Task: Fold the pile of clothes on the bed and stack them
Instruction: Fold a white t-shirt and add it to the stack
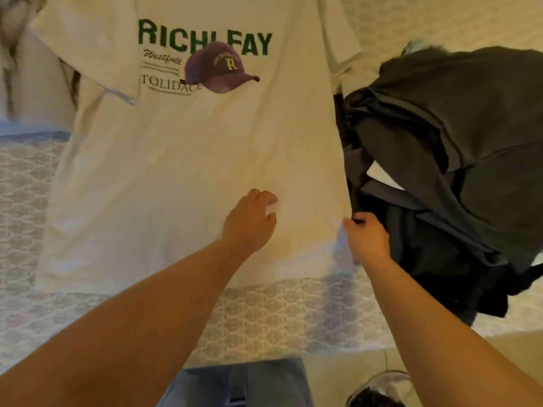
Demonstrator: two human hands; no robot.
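Cream fabric fills most of what we see: a white T-shirt (pixel 188 160) lies spread flat, print side up, on the bed (pixel 264 312), whose cover carries a pale lattice pattern. Green lettering and a purple cap graphic (pixel 220 67) sit high on its chest, and one sleeve (pixel 88 60) reaches out to the upper left. Our left hand (pixel 251 221) rests on the lower part of the shirt, its fingers curled and, as far as we can tell, bunching a small fold of cloth; motion blur keeps us from being certain. Our right hand (pixel 367 236) is at the shirt's right edge near the hem, its fingers curled round that edge, right where the shirt meets the pile of dark clothes (pixel 458 148). That pile lies crumpled just beside the shirt on the right, touching its side, with a bit of light cloth showing at its top. At the bottom edge we see blue jeans (pixel 244 383) on our legs, and a shoe (pixel 382 389) on the floor.
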